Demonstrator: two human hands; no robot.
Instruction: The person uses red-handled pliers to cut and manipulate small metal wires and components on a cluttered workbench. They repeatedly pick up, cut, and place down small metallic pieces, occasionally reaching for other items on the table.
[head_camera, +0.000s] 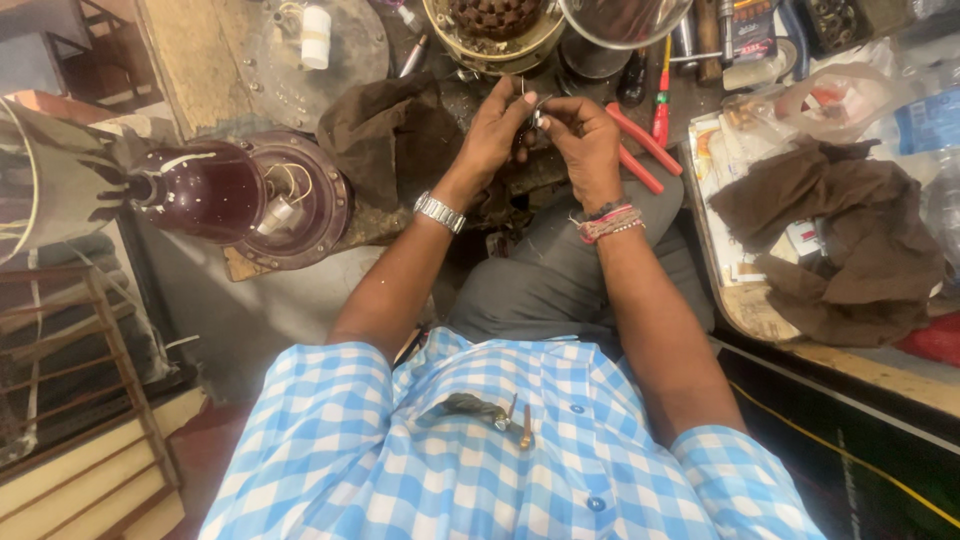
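My left hand (497, 130) and my right hand (582, 140) meet in front of me, above my lap. Both pinch a small shiny metal part (537, 117) between their fingertips; thin wire ends stick up from it. A metal watch sits on my left wrist (439, 212) and red thread bands on my right wrist (608, 222). Just beyond the hands stands a round motor winding in a brass-coloured ring (492, 30). Red-handled pliers (640, 150) lie right of my right hand.
A maroon fan motor housing (240, 195) with loose wires lies at the left. A dark brown cloth (385, 135) is beside my left hand. Another brown cloth (835, 235) covers boxes on a wooden tray at the right. A red screwdriver (662, 105) and tools lie at the back.
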